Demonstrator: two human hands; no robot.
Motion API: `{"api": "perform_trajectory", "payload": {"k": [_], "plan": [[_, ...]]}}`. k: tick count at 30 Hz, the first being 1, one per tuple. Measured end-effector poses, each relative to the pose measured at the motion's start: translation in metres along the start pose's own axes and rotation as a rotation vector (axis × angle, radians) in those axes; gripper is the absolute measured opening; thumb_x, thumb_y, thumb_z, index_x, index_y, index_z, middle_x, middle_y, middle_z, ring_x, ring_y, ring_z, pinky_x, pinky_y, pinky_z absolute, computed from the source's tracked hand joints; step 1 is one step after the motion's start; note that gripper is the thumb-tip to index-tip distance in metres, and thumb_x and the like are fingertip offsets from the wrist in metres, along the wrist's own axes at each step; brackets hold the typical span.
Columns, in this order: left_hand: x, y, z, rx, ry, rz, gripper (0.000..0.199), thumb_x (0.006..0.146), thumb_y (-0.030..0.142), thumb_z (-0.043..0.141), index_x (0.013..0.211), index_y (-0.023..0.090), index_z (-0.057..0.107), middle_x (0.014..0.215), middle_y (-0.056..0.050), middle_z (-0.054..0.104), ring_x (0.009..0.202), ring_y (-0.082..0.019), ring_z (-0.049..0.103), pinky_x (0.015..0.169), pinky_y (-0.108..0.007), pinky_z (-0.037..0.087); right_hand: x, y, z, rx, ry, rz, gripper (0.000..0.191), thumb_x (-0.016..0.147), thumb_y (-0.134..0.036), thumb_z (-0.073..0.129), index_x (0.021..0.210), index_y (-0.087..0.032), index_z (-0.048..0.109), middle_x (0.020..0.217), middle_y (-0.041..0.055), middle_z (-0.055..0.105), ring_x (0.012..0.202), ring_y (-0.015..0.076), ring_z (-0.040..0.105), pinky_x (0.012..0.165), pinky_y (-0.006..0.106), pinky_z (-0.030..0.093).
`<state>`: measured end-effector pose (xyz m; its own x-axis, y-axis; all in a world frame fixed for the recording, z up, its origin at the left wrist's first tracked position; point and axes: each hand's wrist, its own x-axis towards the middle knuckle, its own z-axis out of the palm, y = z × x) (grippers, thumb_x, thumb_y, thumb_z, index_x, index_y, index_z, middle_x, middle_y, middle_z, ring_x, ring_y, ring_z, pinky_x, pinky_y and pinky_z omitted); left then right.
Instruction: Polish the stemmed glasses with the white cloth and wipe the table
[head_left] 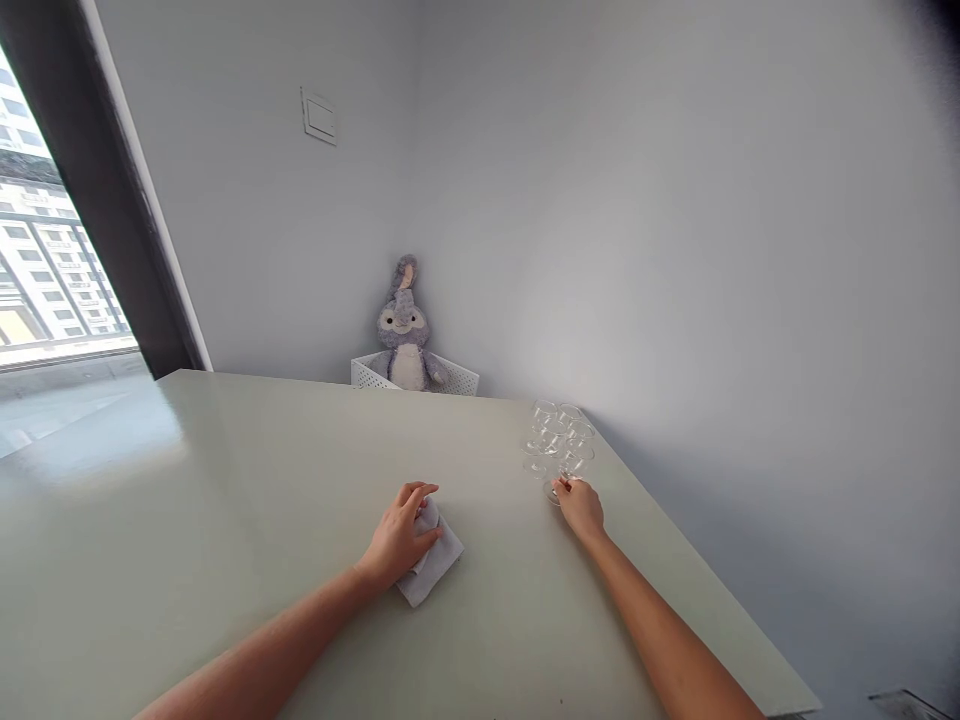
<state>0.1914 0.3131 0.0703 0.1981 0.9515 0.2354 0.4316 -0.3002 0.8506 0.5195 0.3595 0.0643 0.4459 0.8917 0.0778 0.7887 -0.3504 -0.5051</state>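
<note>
A folded light-grey cloth lies on the pale table, and my left hand grips it from above, thumb on one side and fingers on the other. My right hand reaches to the nearest of the clear glasses, its fingers closed low on that stemmed glass. The base of this glass shows beside my fingertips; the rest is partly hidden and hard to make out. Just beyond it, several more clear stemmed glasses stand close together near the table's right edge.
The pale glossy table runs toward the corner, its right edge beside a grey wall. Behind the far edge, a plush rabbit sits in a white perforated basket. A dark-framed window or door is at left.
</note>
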Motion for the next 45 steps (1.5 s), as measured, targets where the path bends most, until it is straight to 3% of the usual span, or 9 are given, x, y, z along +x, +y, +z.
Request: {"api": "perform_trajectory", "payload": {"k": [9,15,22,27,29,32,38,41,45], "plan": [[0.001,-0.005,0.001,0.026,0.000,0.020,0.049,0.064,0.021,0.059,0.112,0.031,0.052,0.115,-0.003,0.049,0.095,-0.020,0.051,0.084,-0.034,0.040,0.006,-0.003,-0.001,0.042,0.016,0.004,0.029,0.075,-0.041,0.044,0.063,-0.019,0.058,0.067,0.0056,0.060,0.060,0.0176,0.055,0.048,0.024,0.030],[0.002,0.001,-0.005,0.140,0.093,0.082,0.035,0.071,0.027,0.058,0.106,0.030,0.055,0.109,-0.002,0.053,0.100,-0.022,0.049,0.086,-0.035,0.037,-0.021,0.005,-0.006,0.145,0.058,-0.001,0.028,0.073,-0.039,0.045,0.092,-0.019,0.055,0.076,0.0028,0.060,0.063,0.0165,0.055,0.051,0.024,0.036],[0.020,-0.001,-0.033,0.060,0.312,-0.012,0.020,0.080,0.034,0.046,0.093,0.026,0.059,0.101,-0.003,0.057,0.092,-0.020,0.052,0.081,-0.032,0.040,-0.085,-0.039,-0.009,0.412,-0.120,-0.354,0.024,0.077,-0.040,0.045,0.070,-0.020,0.054,0.061,-0.0009,0.054,0.056,0.0144,0.047,0.054,0.024,0.036],[0.028,-0.017,-0.039,0.311,0.040,-0.237,0.039,0.074,0.018,0.044,0.111,0.024,0.054,0.108,-0.002,0.060,0.107,-0.020,0.047,0.086,-0.031,0.038,-0.131,-0.114,-0.003,0.307,-0.315,-0.645,0.033,0.085,-0.043,0.038,0.096,-0.021,0.060,0.061,-0.0019,0.054,0.055,0.0124,0.048,0.056,0.022,0.036],[0.027,-0.018,-0.038,0.379,-0.069,-0.181,0.050,0.070,0.016,0.047,0.118,0.026,0.050,0.108,-0.001,0.061,0.114,-0.020,0.042,0.091,-0.031,0.034,-0.144,-0.136,0.004,0.186,-0.409,-0.769,0.038,0.086,-0.046,0.036,0.113,-0.026,0.054,0.067,-0.0017,0.059,0.059,0.0128,0.052,0.057,0.023,0.036],[0.022,-0.014,-0.036,0.425,-0.165,-0.068,0.056,0.067,0.016,0.049,0.121,0.029,0.049,0.106,0.000,0.062,0.113,-0.020,0.043,0.094,-0.033,0.031,-0.152,-0.153,0.019,0.007,-0.494,-0.849,0.037,0.085,-0.049,0.036,0.104,-0.025,0.058,0.075,0.0004,0.063,0.065,0.0148,0.055,0.056,0.024,0.034],[0.020,-0.010,-0.036,0.461,-0.150,-0.025,0.054,0.063,0.010,0.049,0.113,0.029,0.055,0.085,0.000,0.064,0.092,-0.018,0.053,0.078,-0.029,0.040,-0.135,-0.143,0.041,0.026,-0.393,-0.772,0.007,0.078,-0.024,0.051,0.076,-0.020,0.056,0.074,-0.0009,0.060,0.064,0.0126,0.053,0.055,0.022,0.032],[0.021,-0.006,-0.038,0.426,0.059,0.115,0.045,0.066,0.006,0.043,0.104,0.025,0.059,0.081,-0.001,0.060,0.082,-0.015,0.053,0.073,-0.026,0.041,-0.122,-0.132,0.038,0.125,-0.290,-0.773,0.017,0.074,-0.012,0.048,0.088,-0.019,0.054,0.076,-0.0008,0.057,0.065,0.0118,0.052,0.057,0.022,0.036],[0.018,0.002,-0.043,0.505,0.396,0.405,0.032,0.071,0.005,0.041,0.087,0.022,0.062,0.080,-0.004,0.055,0.078,-0.017,0.049,0.074,-0.031,0.040,-0.114,-0.126,0.018,0.135,0.102,-0.871,0.034,0.076,-0.006,0.040,0.104,-0.018,0.054,0.084,0.0048,0.054,0.074,0.0158,0.051,0.065,0.027,0.038]]}}
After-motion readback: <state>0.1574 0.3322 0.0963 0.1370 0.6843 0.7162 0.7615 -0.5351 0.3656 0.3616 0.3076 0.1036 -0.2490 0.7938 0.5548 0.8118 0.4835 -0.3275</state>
